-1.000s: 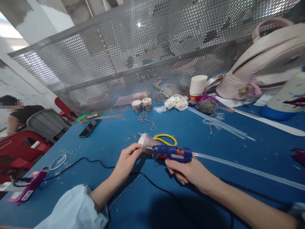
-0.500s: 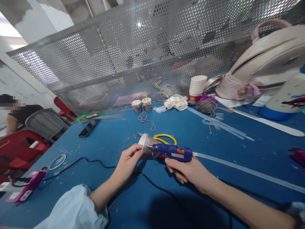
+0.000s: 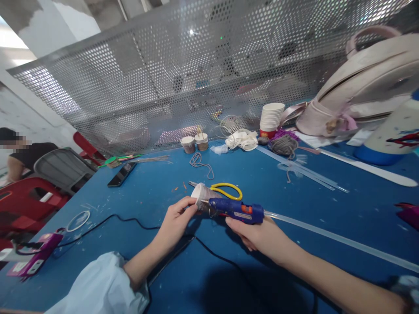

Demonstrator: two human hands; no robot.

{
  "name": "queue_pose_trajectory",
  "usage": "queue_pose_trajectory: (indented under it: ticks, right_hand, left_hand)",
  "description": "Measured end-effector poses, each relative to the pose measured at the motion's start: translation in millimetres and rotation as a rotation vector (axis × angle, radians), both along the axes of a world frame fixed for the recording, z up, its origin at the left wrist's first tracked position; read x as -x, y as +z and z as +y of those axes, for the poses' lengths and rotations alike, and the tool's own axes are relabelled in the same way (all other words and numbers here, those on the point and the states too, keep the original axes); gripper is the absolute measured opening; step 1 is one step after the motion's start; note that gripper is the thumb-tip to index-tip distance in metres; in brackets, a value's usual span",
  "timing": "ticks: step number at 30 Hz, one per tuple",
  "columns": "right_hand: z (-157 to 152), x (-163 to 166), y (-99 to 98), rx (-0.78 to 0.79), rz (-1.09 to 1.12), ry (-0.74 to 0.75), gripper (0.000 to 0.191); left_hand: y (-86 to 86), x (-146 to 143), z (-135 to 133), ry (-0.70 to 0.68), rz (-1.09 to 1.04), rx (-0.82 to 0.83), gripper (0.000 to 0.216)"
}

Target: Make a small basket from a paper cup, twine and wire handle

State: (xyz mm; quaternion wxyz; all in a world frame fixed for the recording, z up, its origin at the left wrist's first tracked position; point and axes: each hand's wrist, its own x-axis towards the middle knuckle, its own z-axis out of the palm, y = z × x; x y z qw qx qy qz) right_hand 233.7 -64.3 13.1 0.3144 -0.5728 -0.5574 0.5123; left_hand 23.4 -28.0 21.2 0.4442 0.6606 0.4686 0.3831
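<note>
My left hand (image 3: 178,218) grips a small paper cup (image 3: 200,192) by its rim. The cup lies tilted on its side, its white end facing left, with grey yarn wound round its wall. In my right hand (image 3: 255,235) is a blue hot glue gun (image 3: 235,209), fingers wrapped about the handle, which is mostly hidden. A long clear glue stick (image 3: 327,235) sticks out of its back. The gun's nozzle touches or nearly touches the cup close to the rim. Behind them lie yellow-handled scissors (image 3: 229,190), partly covered by the cup.
Two wrapped cups (image 3: 188,145), a loose strand of grey yarn (image 3: 201,165), a stack of paper cups (image 3: 272,117) and a yarn ball (image 3: 284,146) stand farther back. A black cord (image 3: 131,221) runs from a purple power strip (image 3: 37,255). A phone (image 3: 121,174) lies left; a person sits beyond.
The glue gun and my right hand have shifted very slightly left and down along the cup. My left hand and the cup stay nearly still.
</note>
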Motion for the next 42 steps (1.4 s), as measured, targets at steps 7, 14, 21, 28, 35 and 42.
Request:
queue_pose_trajectory:
  ticks: [7,14,21,28,35,42]
  right_hand:
    - [-5.1,-1.1,5.9,-0.045,-0.095,-0.07,0.032]
    - [-8.5,4.7,9.7,-0.191,0.021,0.008,0.019]
    - [-7.1,1.4,-2.4,-0.337,0.036,-0.016,0.022]
    - [-9.5,5.5,0.8,-0.451,-0.062,0.062,0.023]
    - [-8.6,2.6,2.0,-0.42,-0.044,0.023,0.024]
    - [-8.0,0.9,3.3,-0.386,-0.006,-0.006,0.025]
  left_hand:
    - [-0.4,0.8,-1.3,-0.006,0.001,-0.001,0.021]
    - [0.1,1.0,0.5,-0.007,-0.006,-0.014,0.021]
    - [3.9,-1.4,-2.2,-0.002,0.005,-0.001,0.022]
    - [4.1,-1.4,-2.7,-0.001,0.012,-0.013,0.023]
    - [4.3,-0.3,-1.6,-0.007,0.017,-0.019,0.022]
    - [3.2,0.5,-1.3,0.021,-0.005,-0.016,0.024]
